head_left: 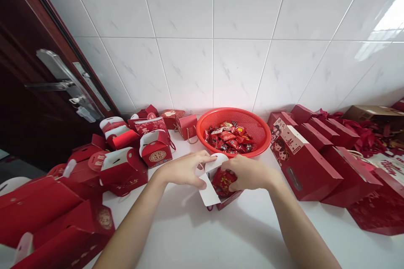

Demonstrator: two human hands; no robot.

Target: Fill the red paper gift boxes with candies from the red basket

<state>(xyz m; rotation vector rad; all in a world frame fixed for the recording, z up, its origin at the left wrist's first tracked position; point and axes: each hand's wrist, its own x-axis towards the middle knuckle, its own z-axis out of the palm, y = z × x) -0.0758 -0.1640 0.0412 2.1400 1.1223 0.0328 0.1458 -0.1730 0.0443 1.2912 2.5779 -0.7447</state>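
Observation:
A small red gift box (232, 201) stands on the white table in front of me, its lid flaps open with their white insides showing. My left hand (186, 170) steadies the box, thumb on one white flap (208, 193) and fingertips by another at the back. At the mouth of the box, my right hand (252, 172) grips a red packet (224, 181) with gold print, fingers curled over its top. The packet sits partly within the box; its underside is hidden. Just behind lies a red plastic basket (265, 128) with wrapped candies (229, 136) in it.
Red gift boxes (124, 170), several with flaps up, crowd the left side. Taller red boxes (311, 172) stand in rows on the right, beside red ribbon-like material (362, 136). A tiled wall (240, 71) closes the back; a dark door (38, 92) is at left.

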